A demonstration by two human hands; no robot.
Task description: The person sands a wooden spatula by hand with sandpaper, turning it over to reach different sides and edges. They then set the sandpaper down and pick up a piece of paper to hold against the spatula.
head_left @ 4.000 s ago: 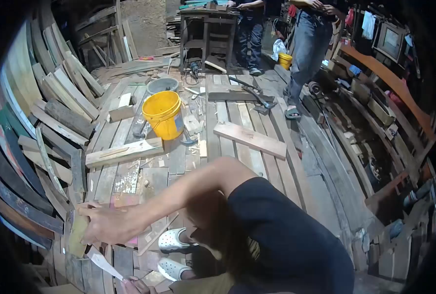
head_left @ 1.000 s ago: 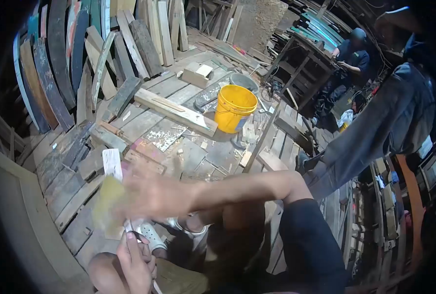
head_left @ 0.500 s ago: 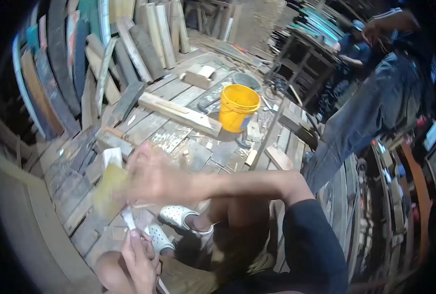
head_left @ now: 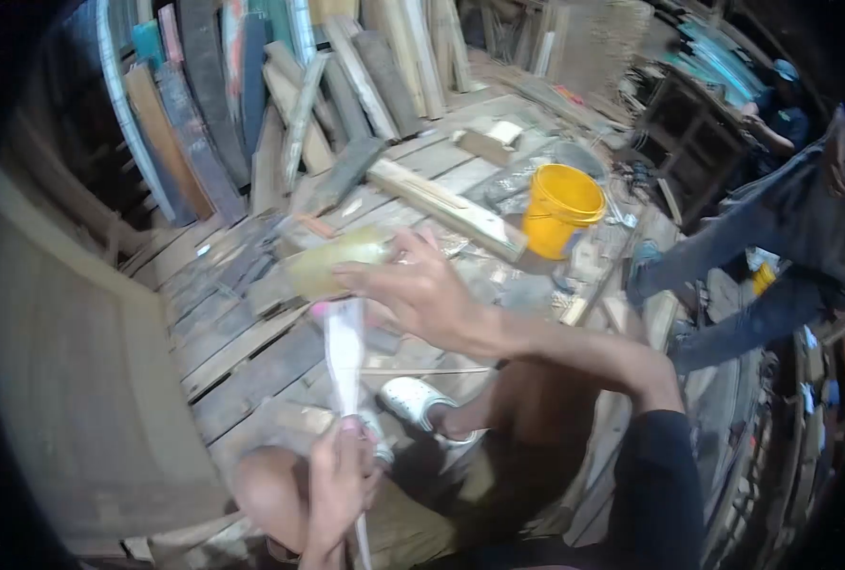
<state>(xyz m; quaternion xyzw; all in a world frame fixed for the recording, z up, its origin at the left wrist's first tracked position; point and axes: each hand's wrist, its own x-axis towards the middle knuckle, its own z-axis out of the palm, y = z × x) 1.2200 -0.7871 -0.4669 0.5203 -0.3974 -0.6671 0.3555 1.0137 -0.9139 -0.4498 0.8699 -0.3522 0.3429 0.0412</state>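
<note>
My left hand (head_left: pixel 335 484), low in the middle of the view, is closed around a long white flat tool (head_left: pixel 345 347). Its broad end points up and a thin end sticks out below the fist. Above it, my right hand (head_left: pixel 422 290) grips a rounded, yellowish, see-through-looking block (head_left: pixel 342 261), blurred by motion. In this view the block sits just over the tool's broad end. A spot of pink shows beside that end. Under my hands are my bent knees and a white clog (head_left: pixel 413 401) on the plank floor.
A yellow bucket (head_left: pixel 563 211) stands on the floor beyond my right hand, beside a long timber (head_left: pixel 446 209). Many boards (head_left: pixel 190 142) lean on the back wall. A pale wooden panel (head_left: pixel 71 370) rises at left. One person stands close at right, trousers (head_left: pixel 755 247) visible; another person (head_left: pixel 782 119) is farther back.
My view has swung left, so the surroundings sit farther right. The yellowish block has turned from near upright to nearly level above the white tool. The standing person has shifted.
</note>
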